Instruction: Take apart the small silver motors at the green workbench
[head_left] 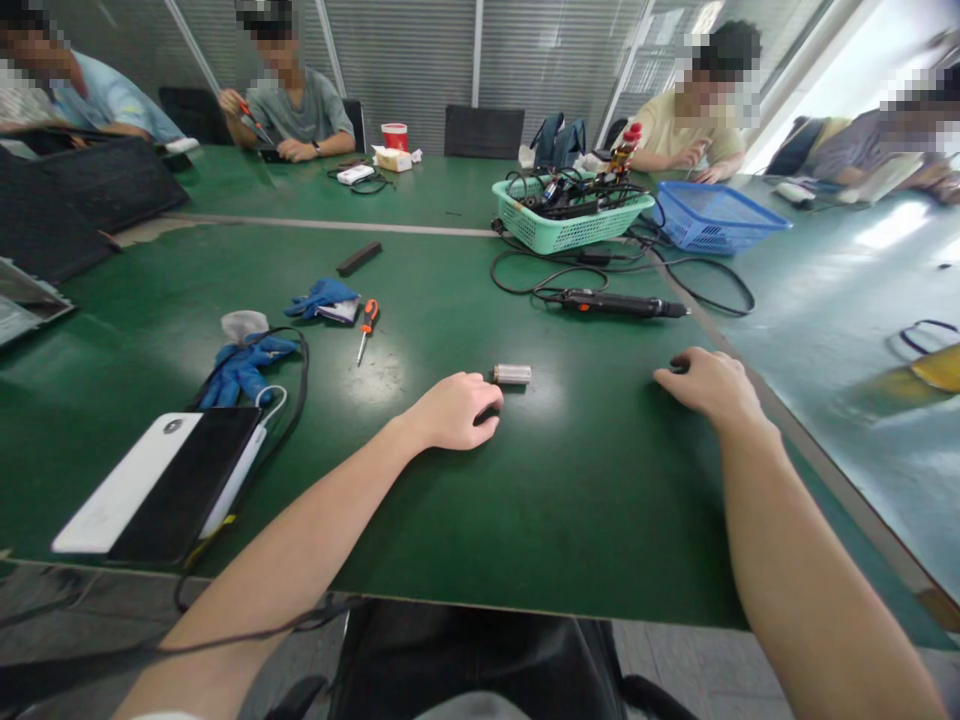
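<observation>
1. At the far left side of the green table, dark panels are lying, partly one over another.
2. Nearer to the front edge, a flat white-and-black device lies beside a slim white block, and a blue glove is just behind them.
3. Further to the right, a second blue glove is bunched together with some pale material.
4. Behind it and slightly to the right is a dark bar; in front of the bar lies a screwdriver with orange and black handle, its tip pointing toward the front edge.
5. Near the middle, the left hand is low over the table, with fingers bent and thumb apart from them, so the grip is open.
6. Just beside its fingers, a small silver cylinder lies on its side on the table; whether they touch, I cannot tell.
7. Behind the cylinder, toward the right, a green basket is full of cables and tools, and a black power tool lies in front of it.
8. At the right, the right hand is near this tool, palm down; something dark shows under its bent fingers, and I cannot tell if it grips anything.
9. Farther back, a blue basket stands beside the green one.
</observation>
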